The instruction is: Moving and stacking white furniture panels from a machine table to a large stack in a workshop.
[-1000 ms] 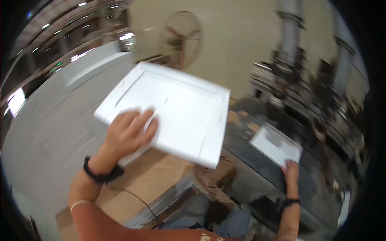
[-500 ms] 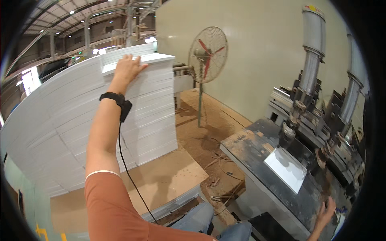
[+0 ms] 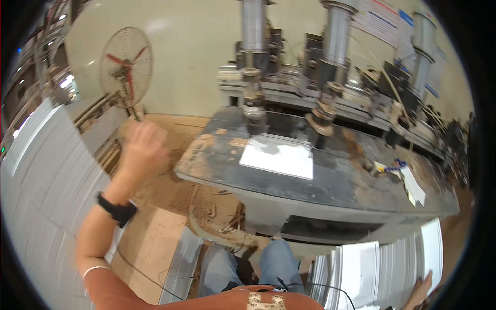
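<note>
room: a workshop with a pale wall is seen; a standing fan [image 3: 125, 66] with red blades is placed at the back left, turned toward the work area.
machine: a row of vertical steel cylinders [image 3: 253, 26] is mounted above the bench, so that the heads come down over whatever is laid below them.
white stack: a tall pile of white panels [image 3: 41, 196] is kept at the person's left side, within reach of the left arm.
bench: a dark metal table [image 3: 330, 191], dusty and scratched, is set just in front of the knees.
second stack: more white panels [image 3: 377, 268] are stood on edge at the lower right, near the right hand.
white panel: one flat white sheet [image 3: 277, 156] is laid on the bench, directly under the machine heads, apart from both hands.
floor: sawdust and wood scraps are spread under the bench.
left hand: the left hand [image 3: 142, 147] is raised in the air between stack and bench; it is blurred, the fingers seem loosely curled and nothing is held.
right hand: only a part of the right hand [image 3: 419, 292] is seen at the lower edge, touching the upright panels; the state of its fingers cannot be told.
</note>
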Demonstrator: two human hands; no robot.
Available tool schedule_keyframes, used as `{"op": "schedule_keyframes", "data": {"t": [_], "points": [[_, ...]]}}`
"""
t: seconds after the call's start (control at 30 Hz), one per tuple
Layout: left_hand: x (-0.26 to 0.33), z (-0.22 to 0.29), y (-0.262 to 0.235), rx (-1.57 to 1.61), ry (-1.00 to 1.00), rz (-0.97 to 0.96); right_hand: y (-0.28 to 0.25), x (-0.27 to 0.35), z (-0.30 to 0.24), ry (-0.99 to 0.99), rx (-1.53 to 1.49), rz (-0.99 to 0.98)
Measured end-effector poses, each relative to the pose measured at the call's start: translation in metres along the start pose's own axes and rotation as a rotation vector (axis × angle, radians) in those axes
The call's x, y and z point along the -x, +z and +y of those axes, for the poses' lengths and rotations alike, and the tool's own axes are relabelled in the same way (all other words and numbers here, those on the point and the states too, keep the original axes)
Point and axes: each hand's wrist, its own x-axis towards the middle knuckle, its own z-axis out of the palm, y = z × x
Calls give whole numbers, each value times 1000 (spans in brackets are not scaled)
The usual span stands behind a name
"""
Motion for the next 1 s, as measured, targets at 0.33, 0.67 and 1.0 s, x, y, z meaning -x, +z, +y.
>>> {"op": "schedule_keyframes", "data": {"t": [0.33, 0.67, 1.0], "points": [[-75, 336, 180, 603, -184, -256, -11, 16, -316, -731, -652, 170], [78, 216, 27, 602, 309, -122, 77, 44, -584, -992, -518, -107], [66, 40, -178, -232, 293, -76, 96, 49, -691, -1082, -538, -364]]}}
